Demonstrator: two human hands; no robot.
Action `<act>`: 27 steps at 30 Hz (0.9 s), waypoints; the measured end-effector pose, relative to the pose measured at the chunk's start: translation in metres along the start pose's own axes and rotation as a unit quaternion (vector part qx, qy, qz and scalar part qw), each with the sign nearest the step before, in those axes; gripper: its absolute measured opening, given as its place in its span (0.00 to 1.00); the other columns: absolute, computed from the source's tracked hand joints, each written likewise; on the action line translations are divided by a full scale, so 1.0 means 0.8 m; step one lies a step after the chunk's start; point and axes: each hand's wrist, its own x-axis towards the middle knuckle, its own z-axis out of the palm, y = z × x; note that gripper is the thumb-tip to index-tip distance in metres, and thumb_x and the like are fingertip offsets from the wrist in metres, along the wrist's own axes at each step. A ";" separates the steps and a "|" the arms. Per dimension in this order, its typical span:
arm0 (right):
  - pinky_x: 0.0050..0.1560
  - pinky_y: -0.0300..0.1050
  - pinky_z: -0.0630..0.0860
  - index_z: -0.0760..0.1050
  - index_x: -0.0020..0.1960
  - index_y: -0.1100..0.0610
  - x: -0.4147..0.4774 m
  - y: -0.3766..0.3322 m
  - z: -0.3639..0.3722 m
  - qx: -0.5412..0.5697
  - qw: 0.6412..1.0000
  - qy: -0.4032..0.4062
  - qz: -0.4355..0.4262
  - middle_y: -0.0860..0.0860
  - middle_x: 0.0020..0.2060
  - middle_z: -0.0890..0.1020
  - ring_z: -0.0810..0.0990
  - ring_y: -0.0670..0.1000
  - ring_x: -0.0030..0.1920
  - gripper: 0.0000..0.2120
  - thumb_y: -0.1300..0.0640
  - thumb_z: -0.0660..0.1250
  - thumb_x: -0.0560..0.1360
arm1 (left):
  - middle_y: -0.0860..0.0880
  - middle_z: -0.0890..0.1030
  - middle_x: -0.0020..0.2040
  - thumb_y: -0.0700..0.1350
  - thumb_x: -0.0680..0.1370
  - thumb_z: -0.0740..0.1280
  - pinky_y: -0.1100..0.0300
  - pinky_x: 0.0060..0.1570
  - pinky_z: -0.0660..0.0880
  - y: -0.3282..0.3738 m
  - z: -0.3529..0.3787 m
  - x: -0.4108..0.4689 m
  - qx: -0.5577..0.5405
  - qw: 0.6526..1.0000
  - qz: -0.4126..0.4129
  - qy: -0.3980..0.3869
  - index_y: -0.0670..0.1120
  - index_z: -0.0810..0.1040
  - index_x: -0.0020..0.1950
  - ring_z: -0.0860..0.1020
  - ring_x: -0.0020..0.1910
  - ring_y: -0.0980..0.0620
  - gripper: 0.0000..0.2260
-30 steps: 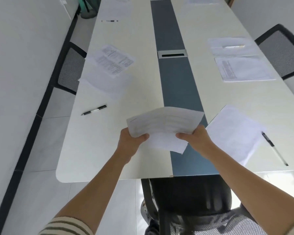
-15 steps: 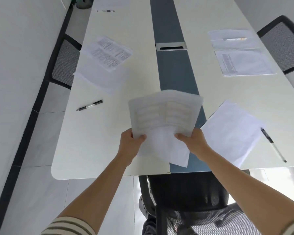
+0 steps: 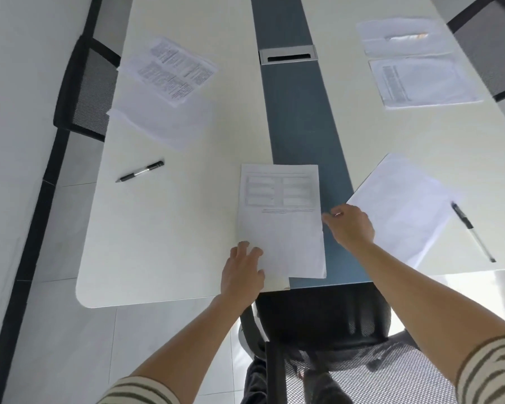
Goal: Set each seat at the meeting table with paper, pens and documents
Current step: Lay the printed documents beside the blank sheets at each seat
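Observation:
A printed document [image 3: 280,217] with a table at its top lies flat at the near end of the meeting table [image 3: 169,234], straddling the white top and the blue centre strip. My left hand [image 3: 242,269] rests with spread fingers on its lower left corner. My right hand [image 3: 350,225] hovers just off the sheet's right edge, fingers loose, holding nothing. A blank sheet [image 3: 403,202] lies to the right with a black pen [image 3: 473,231] beside it. Another black pen [image 3: 140,171] lies on the left.
Printed pages over blank paper [image 3: 169,74] sit at the left seat by a black chair [image 3: 85,88]. Across, papers with a pen [image 3: 405,36] and a document [image 3: 420,83] face a right chair [image 3: 490,45]. A cable slot [image 3: 287,55] is in the strip. A mesh chair [image 3: 347,345] stands below me.
The document that both hands held up in the air now lies flat on the table. My right hand has let go; my left hand presses its corner.

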 end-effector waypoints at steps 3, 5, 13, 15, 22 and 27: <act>0.57 0.55 0.72 0.72 0.68 0.50 0.011 0.059 -0.020 -0.042 0.996 0.071 0.028 0.54 0.66 0.74 0.69 0.58 0.66 0.22 0.47 0.65 0.75 | 0.47 0.55 0.77 0.47 0.80 0.62 0.56 0.69 0.66 0.009 0.008 0.013 0.051 0.998 0.021 -0.005 0.51 0.63 0.73 0.57 0.75 0.47 0.21; 0.65 0.61 0.67 0.62 0.75 0.51 0.019 0.093 -0.029 -0.070 0.993 0.037 0.091 0.57 0.74 0.63 0.60 0.62 0.73 0.31 0.43 0.65 0.75 | 0.45 0.50 0.79 0.49 0.80 0.62 0.53 0.72 0.61 0.010 0.015 0.019 0.079 0.996 0.022 -0.026 0.52 0.59 0.75 0.52 0.78 0.45 0.24; 0.72 0.60 0.59 0.51 0.78 0.47 0.018 0.133 -0.016 -0.195 0.978 -0.060 -0.052 0.55 0.79 0.45 0.42 0.58 0.79 0.40 0.36 0.65 0.73 | 0.43 0.46 0.79 0.56 0.79 0.61 0.49 0.75 0.53 0.016 0.039 0.023 0.107 0.993 -0.021 -0.034 0.54 0.54 0.77 0.45 0.78 0.42 0.29; 0.73 0.59 0.58 0.51 0.78 0.47 0.016 0.140 -0.023 -0.205 0.973 -0.075 -0.077 0.54 0.79 0.44 0.41 0.57 0.79 0.41 0.37 0.66 0.73 | 0.43 0.46 0.79 0.55 0.79 0.61 0.49 0.75 0.53 0.020 0.041 0.023 0.098 0.994 -0.030 -0.034 0.54 0.54 0.77 0.45 0.78 0.41 0.29; 0.73 0.55 0.58 0.53 0.78 0.45 0.024 0.142 -0.039 -0.223 0.960 -0.099 -0.141 0.51 0.80 0.45 0.42 0.54 0.79 0.40 0.40 0.69 0.72 | 0.44 0.46 0.80 0.54 0.79 0.63 0.49 0.75 0.55 0.027 0.045 0.022 0.083 0.995 -0.037 -0.036 0.54 0.56 0.77 0.45 0.78 0.43 0.29; 0.74 0.55 0.59 0.54 0.77 0.44 0.030 0.147 -0.042 -0.215 0.961 -0.096 -0.145 0.51 0.80 0.45 0.42 0.54 0.79 0.40 0.41 0.70 0.71 | 0.44 0.47 0.80 0.54 0.78 0.64 0.50 0.74 0.56 0.025 0.045 0.022 0.088 0.995 -0.039 -0.037 0.55 0.56 0.77 0.46 0.78 0.43 0.29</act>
